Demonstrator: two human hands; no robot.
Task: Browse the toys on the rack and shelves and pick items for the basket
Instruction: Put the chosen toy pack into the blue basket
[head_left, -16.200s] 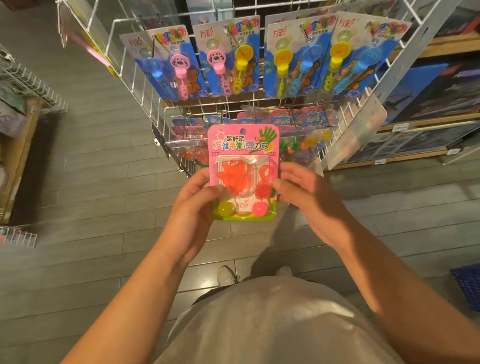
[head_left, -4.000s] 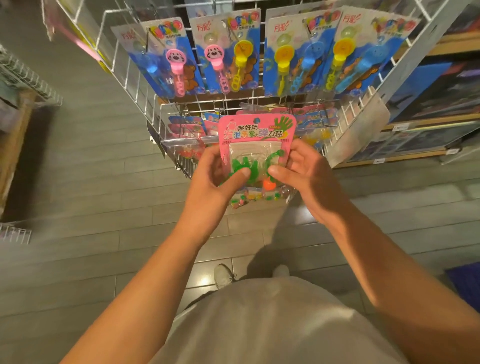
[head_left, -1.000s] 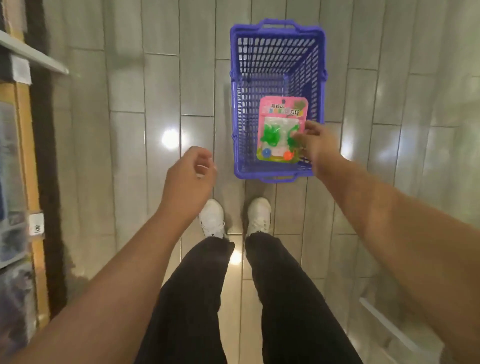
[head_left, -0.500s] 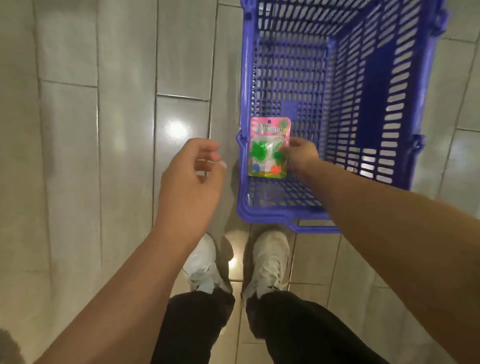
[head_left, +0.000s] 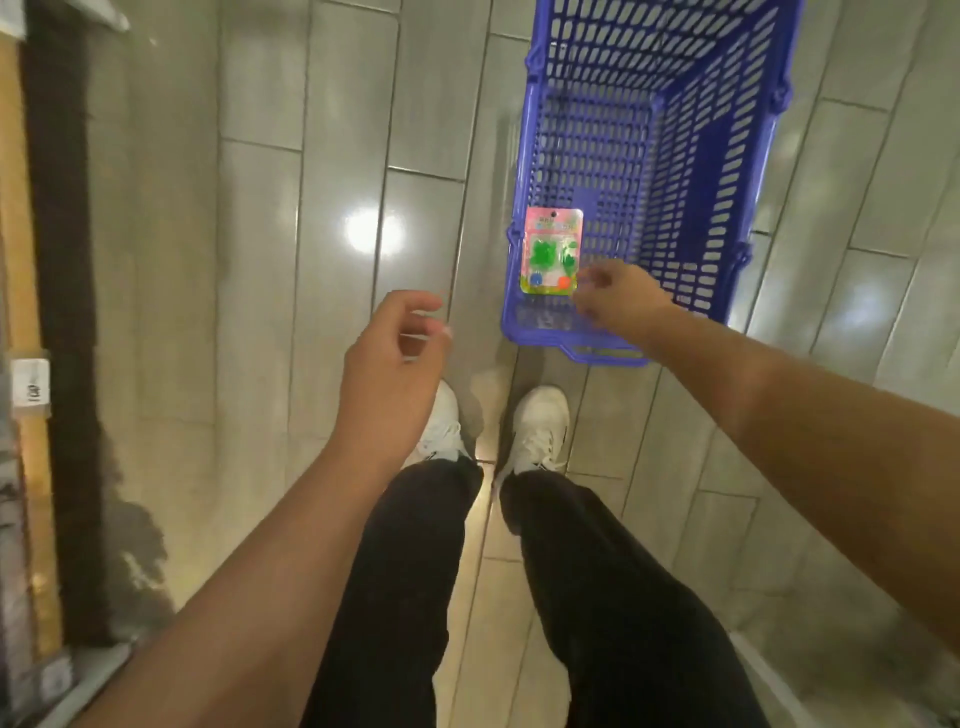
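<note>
Blue perforated plastic basket (head_left: 727, 171) stands on grey tiled floor (head_left: 291, 218), just ahead of white sneakers (head_left: 537, 426). Pink blister-card toy pack with green pieces (head_left: 551, 251) inside basket, against near-left wall. Right hand (head_left: 621, 299) over basket near end, fingers loosely spread, blurred; contact with pack cannot be told. Left hand (head_left: 389, 369) beside basket, fingers relaxed, curled, empty. Wooden shelf edge (head_left: 21, 332) at far left.
</note>
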